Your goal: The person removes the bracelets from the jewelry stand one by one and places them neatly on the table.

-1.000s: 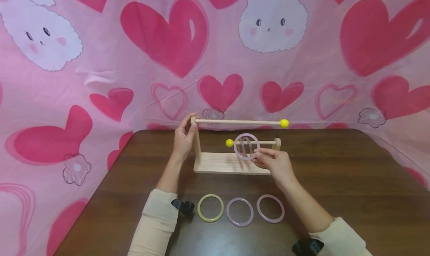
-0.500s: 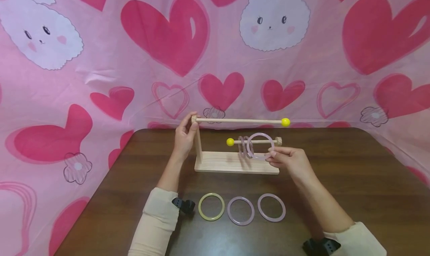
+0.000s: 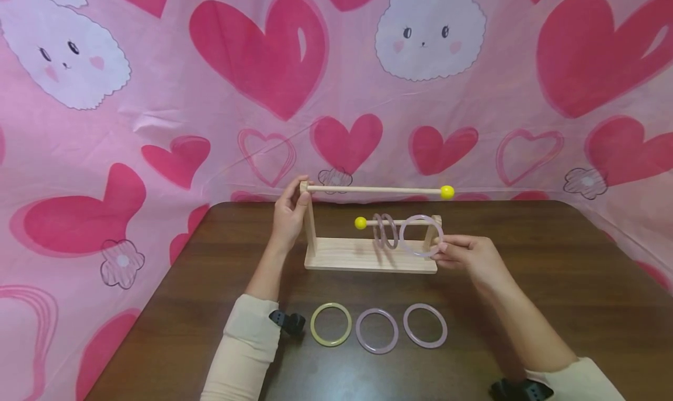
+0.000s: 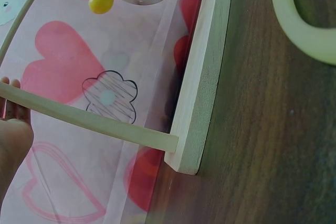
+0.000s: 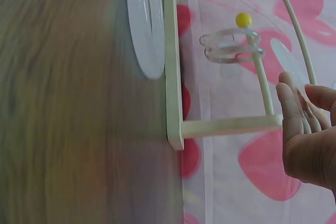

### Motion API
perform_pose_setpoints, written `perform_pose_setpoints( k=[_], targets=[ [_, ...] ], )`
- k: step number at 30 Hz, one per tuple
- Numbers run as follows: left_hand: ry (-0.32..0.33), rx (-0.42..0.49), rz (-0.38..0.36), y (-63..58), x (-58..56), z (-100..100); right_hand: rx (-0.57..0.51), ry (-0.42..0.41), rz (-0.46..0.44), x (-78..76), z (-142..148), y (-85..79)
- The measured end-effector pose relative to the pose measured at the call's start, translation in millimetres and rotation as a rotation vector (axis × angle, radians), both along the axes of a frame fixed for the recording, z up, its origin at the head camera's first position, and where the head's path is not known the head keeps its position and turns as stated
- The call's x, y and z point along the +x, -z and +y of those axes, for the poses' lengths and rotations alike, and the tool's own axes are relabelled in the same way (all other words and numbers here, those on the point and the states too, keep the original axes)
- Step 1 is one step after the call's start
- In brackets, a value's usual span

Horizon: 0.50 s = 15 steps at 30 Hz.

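A wooden ring stand (image 3: 368,256) has a long upper rod (image 3: 373,189) and a shorter lower rod (image 3: 410,222), each tipped with a yellow ball. My left hand (image 3: 288,217) grips the top of its left post. Between thumb and fingers, my right hand (image 3: 473,262) pinches a pale purple ring (image 3: 403,246) by its right edge. In the right wrist view that held ring (image 5: 287,59) is apart from the lower rod. Two purple rings (image 3: 389,240) hang on the lower rod.
Before the stand, a yellow-green ring (image 3: 312,336) and two purple rings, a middle one (image 3: 377,352) and a right one (image 3: 425,345), lie flat in a row on the dark wooden table (image 3: 226,354). A pink heart-print cloth (image 3: 236,109) hangs behind the table.
My right hand has moved right with the pinched ring, from in front of the two hanging rings to beside the right post. The left hand keeps its grip on the stand.
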<state>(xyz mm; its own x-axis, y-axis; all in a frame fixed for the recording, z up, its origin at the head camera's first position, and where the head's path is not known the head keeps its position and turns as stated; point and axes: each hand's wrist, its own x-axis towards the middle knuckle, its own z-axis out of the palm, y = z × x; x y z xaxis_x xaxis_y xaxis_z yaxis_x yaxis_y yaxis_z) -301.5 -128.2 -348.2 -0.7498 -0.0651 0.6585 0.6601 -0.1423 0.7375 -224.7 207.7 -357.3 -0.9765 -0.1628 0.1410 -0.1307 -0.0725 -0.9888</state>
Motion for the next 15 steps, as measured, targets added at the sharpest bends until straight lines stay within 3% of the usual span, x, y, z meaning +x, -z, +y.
perform_pose_setpoints(
  k=[9,15],
  targets=[
    [-0.008,0.000,0.005,0.3,0.6,-1.3,-0.005,-0.048,-0.032,2.6,13.4,3.7],
    [-0.004,-0.001,-0.007,0.6,-0.4,-1.2,0.123,-0.093,-0.057,3.6,25.3,5.1]
  ],
)
